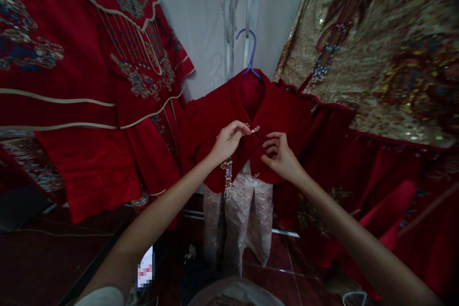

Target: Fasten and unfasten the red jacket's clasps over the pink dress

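A small red jacket (222, 93) with a stand collar hangs at the centre on a purple hanger (252, 50). My left hand (229, 142) pinches the jacket's front just below the collar, at a short beaded fastener (255, 129). On the other side of the opening, my right hand (281, 157) has curled fingers and thumb closed on the jacket's other front edge. Below my left hand dangles a beaded tassel (227, 174). A second small beaded piece (256, 175) sits low on the right front. Pale, shiny patterned trousers (238, 215) hang beneath the jacket.
A large embroidered red garment (89, 57) hangs at the left. At the right hangs a gold sequinned garment (358, 57), with red cloth (358, 177) below it. Metal rack posts (228, 14) stand behind the hanger. A round pale container's rim (234, 284) shows at the bottom.
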{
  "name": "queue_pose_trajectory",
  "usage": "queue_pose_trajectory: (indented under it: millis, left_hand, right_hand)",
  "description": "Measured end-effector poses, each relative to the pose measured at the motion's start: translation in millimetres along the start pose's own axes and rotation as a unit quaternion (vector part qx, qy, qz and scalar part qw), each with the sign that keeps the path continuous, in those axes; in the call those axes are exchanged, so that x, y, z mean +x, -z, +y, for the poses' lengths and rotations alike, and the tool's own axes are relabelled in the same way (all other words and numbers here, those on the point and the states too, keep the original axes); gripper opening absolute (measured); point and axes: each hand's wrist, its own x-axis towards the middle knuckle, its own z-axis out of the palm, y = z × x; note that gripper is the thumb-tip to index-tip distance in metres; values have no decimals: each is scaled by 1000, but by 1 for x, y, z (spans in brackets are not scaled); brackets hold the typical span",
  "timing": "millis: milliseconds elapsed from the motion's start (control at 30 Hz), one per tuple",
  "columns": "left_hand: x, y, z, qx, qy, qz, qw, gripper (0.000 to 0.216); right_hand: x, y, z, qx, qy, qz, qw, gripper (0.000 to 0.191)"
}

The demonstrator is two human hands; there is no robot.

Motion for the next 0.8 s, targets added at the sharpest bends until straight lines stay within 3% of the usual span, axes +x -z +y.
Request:
queue_pose_trajectory:
  millis: [133,300,400,467,567,667,800]
  left_hand:
    - [1,5,-13,39,44,-55,997,28]
    - [-2,-8,-38,68,56,-34,996,48]
    - [-13,-16,-33,106,32,-23,994,48]
    - [-22,-16,-20,131,12,-4,991,36]
    - [-36,-4,1,200,-12,93,975,15]
    - [-46,17,8,269,-22,185,945,13]
    - [-57,39,0,328,1,170,929,23]
  right_hand:
    - [2,33,-13,13,-61,-37,997,23]
    - [-2,52,-80,105,-47,-55,992,26]
    - [-9,41,-103,166,-21,-136,977,29]
    - [-12,31,-104,193,-11,-187,963,37]
    - [-10,18,-93,178,-13,-204,963,39]
    - [-2,10,-80,85,-3,-168,982,36]
    - [14,-6,-65,-30,39,-89,995,35]
